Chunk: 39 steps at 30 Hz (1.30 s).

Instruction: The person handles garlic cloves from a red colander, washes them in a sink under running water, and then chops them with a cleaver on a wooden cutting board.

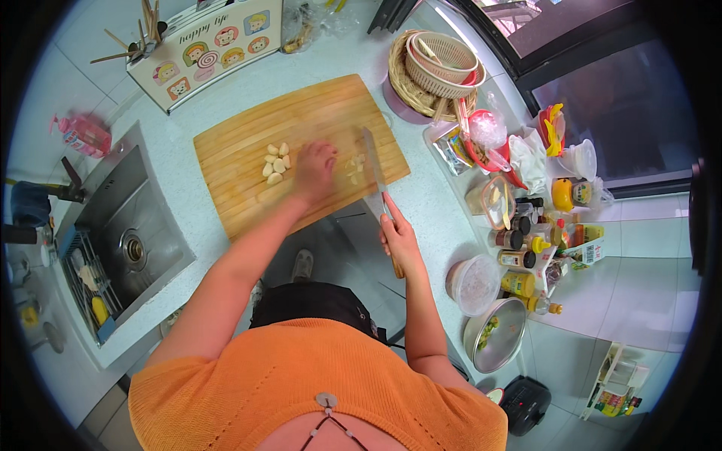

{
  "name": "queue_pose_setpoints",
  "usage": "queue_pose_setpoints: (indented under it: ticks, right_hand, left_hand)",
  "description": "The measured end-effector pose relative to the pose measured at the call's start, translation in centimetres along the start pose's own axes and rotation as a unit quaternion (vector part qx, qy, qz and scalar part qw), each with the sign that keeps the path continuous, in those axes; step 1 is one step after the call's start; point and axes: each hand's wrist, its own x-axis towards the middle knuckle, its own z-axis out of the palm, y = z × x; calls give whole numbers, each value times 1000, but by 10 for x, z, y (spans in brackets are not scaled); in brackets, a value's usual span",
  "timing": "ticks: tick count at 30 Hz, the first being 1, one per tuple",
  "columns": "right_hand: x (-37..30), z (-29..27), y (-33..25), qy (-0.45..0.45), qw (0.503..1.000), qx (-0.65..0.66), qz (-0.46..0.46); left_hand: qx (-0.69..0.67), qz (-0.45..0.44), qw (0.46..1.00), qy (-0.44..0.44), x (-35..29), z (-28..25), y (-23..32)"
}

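- Nearest the camera is the person's orange top, with both bare forearms reaching past it to the wooden cutting board on the table.
- The right hand has its grip clamped on the handle of the knife, whose blade lies over the board's right part, pointing away from the body.
- The left hand is blurred above the board; I cannot tell whether its grip is closed on anything.
- Whole garlic cloves sit in a loose group just left of that hand; thin pale slices lie between it and the blade.
- Likely risks: fingers could be nicked if they stray under the edge; loose cloves could roll if nudged; slices could stick to the blade or be swept off the board's near edge.
- Containers: a metal bowl holds green pieces; a round tub has contents too unclear to name; pale strainer baskets are stacked on a wicker one.
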Motion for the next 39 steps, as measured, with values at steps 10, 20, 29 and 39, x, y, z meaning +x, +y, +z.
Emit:
queue_pose_setpoints:
  ticks: [10, 20, 29, 39]
  right_hand:
    - [7, 3, 69, 168, 807, -476, -306]
    - [44, 12, 59, 190, 822, -502, -190]
    - [20, 36, 49, 158, 940, -256, -163]
    - [14, 42, 51, 147, 937, -289, -133]
  left_hand:
    - [210, -146, 967, 1, 0, -47, -31]
    - [243, -45, 968, -51, 7, -40, -38]
    - [50, 1, 982, -180, -23, 3, 0]
    - [231, 51, 969, -76, -23, -42, -42]
